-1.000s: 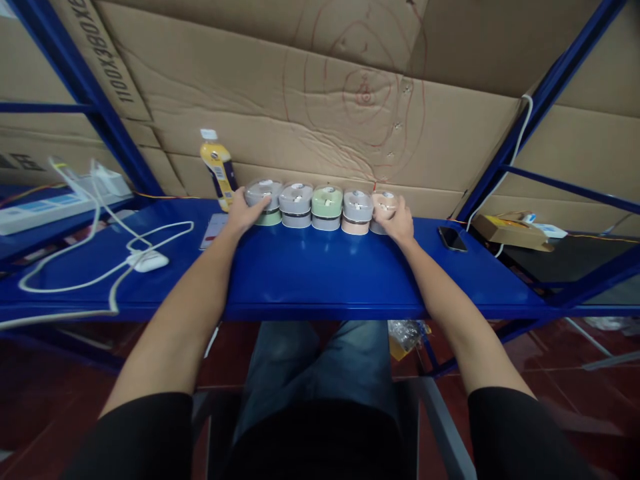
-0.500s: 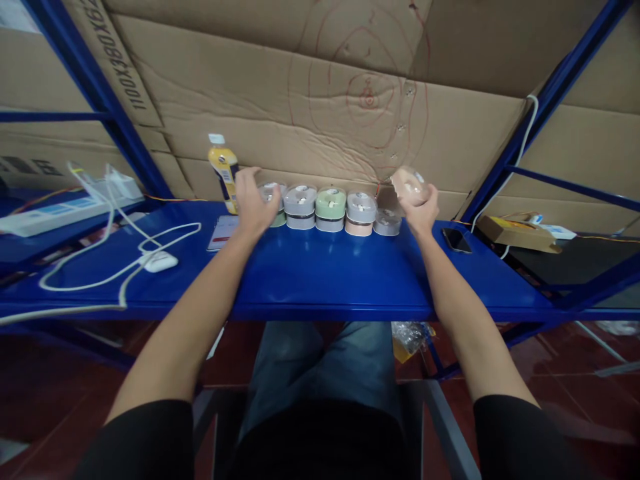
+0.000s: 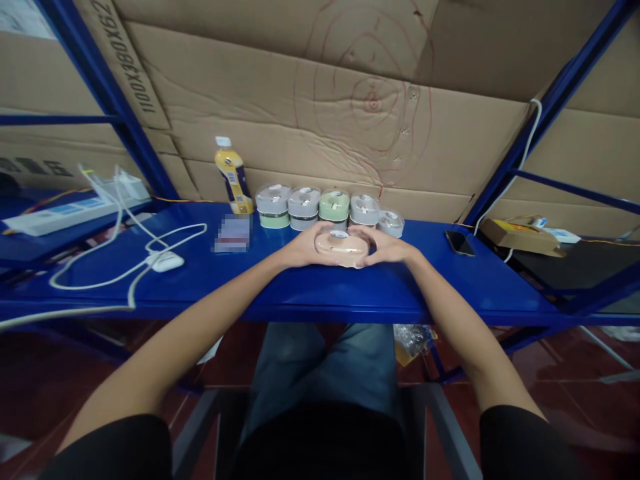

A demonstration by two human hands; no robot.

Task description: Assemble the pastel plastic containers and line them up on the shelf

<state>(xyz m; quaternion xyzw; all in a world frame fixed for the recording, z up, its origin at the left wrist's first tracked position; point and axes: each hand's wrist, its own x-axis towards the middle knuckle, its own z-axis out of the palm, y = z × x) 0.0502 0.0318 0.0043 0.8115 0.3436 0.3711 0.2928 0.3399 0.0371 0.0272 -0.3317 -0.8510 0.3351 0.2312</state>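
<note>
A peach-coloured oval container with a clear lid (image 3: 343, 248) is held between both hands, in front of a row of similar containers. My left hand (image 3: 304, 247) curves round its left end, and my right hand (image 3: 384, 247) grips its right end. Behind stand stacked containers in grey over green (image 3: 274, 203), grey (image 3: 304, 205), green on top (image 3: 334, 205) and grey on top (image 3: 365, 210). A single grey container (image 3: 391, 223) closes the row at the right. The lower layer in the middle is partly hidden by my hands.
A yellow drink bottle (image 3: 234, 177) stands left of the row, with a blurred flat item (image 3: 233, 233) before it. White cables and an adapter (image 3: 167, 261) lie on the blue table (image 3: 320, 293). A phone (image 3: 459, 243) and a cardboard box (image 3: 523, 237) are at right.
My right hand has brought the peach container from the row's right end to the middle front. My left hand has moved from the row's left end onto it.
</note>
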